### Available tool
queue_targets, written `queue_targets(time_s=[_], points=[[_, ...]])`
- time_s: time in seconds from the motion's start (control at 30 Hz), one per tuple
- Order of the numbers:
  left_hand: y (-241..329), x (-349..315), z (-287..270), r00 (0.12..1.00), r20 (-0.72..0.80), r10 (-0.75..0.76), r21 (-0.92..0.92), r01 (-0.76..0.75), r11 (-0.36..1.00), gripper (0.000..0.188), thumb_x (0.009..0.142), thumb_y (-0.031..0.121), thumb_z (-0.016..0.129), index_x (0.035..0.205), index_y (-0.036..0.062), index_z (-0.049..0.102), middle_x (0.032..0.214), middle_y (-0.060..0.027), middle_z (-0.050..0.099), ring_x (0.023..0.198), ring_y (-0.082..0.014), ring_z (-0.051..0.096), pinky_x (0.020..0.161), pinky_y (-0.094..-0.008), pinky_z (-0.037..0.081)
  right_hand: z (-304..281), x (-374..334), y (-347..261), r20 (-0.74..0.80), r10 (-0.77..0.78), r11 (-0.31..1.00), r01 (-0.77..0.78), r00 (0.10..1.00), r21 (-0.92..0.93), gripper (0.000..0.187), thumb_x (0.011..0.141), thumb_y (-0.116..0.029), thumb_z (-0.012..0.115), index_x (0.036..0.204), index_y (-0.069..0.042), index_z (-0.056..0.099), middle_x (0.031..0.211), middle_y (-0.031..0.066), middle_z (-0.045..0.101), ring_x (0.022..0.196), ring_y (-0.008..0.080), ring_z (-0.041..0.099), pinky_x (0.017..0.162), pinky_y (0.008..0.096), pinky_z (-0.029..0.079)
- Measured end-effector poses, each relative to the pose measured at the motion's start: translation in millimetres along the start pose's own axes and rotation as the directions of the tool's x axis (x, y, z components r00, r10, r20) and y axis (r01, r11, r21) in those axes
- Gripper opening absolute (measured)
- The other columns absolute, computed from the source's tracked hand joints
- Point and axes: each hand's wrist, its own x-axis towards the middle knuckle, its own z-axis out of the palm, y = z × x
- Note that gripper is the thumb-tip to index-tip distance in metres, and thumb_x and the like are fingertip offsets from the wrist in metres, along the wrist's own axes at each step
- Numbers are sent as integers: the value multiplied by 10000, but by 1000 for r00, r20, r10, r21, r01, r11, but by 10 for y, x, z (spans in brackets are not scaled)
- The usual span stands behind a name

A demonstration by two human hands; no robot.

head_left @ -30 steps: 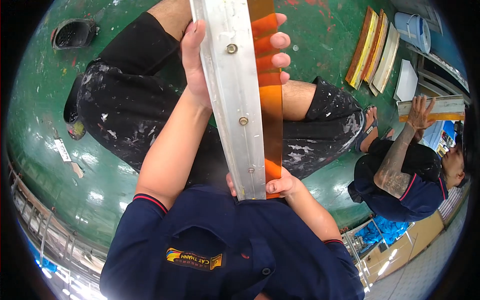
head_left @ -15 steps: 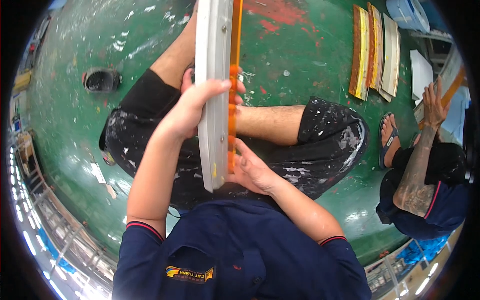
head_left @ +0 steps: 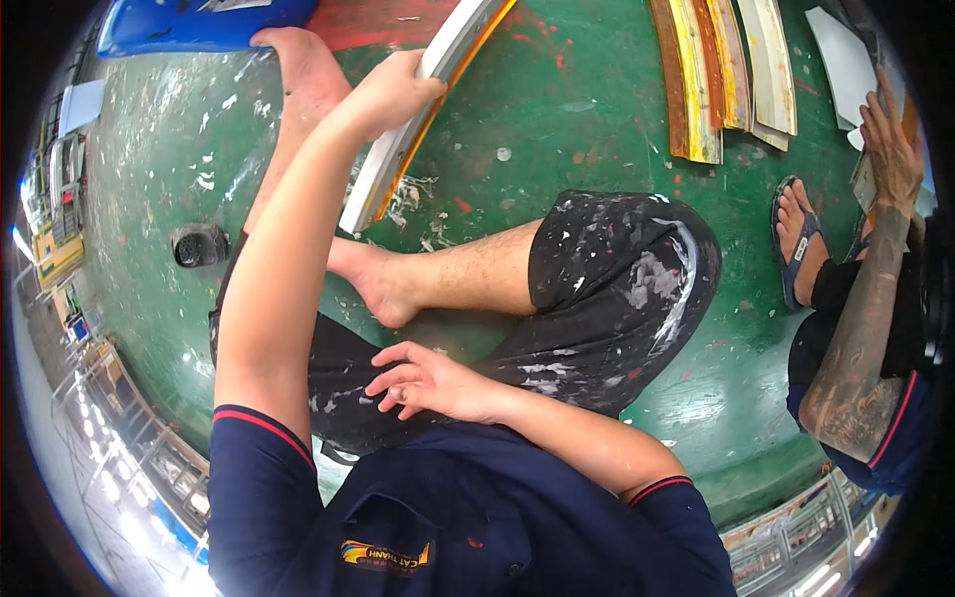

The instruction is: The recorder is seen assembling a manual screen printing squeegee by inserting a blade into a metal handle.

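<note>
Two hands are working apart: left hand is gripping the long white-and-orange squeegee bar partway along its length, fingers wrapped over the pale face, w/ the orange blade edge facing the person's right; right hand is hovering empty and loosely spread over the lap, touching nothing. Bar is slanting from the top of view down toward the bare foot, its lower end looking close to the green floor, tho contact can't be told. One-handed, a bar this long is prob. levering at the wrist, so bringing the free hand onto the lower end and keeping fingers off the blade edge seems wise. Farther out, more bars are lying side by side on the floor, and another person's arm is showing at the right.
</note>
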Motion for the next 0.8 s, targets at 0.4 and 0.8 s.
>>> queue_targets(time_s=[0.4,0.8], points=[[-22,17,608,962,-266,62,147,-23,989,571,953,309,661,1434,37,520,1204,-273,704,1175,-466,644,1021,-525,516,-44,-53,47,-76,80,997,-80,994,4,357,1073,-188,594,1370,-35,468,1197,113,668,1041,165,661,877,321,554],[78,94,721,943,-316,103,-60,-129,990,483,961,278,689,1363,38,571,1113,-244,733,1089,-431,698,948,-487,531,-305,1174,-1123,-279,55,980,-105,959,-167,739,919,-437,680,1481,-69,374,1483,35,288,1288,193,299,1052,375,252]])
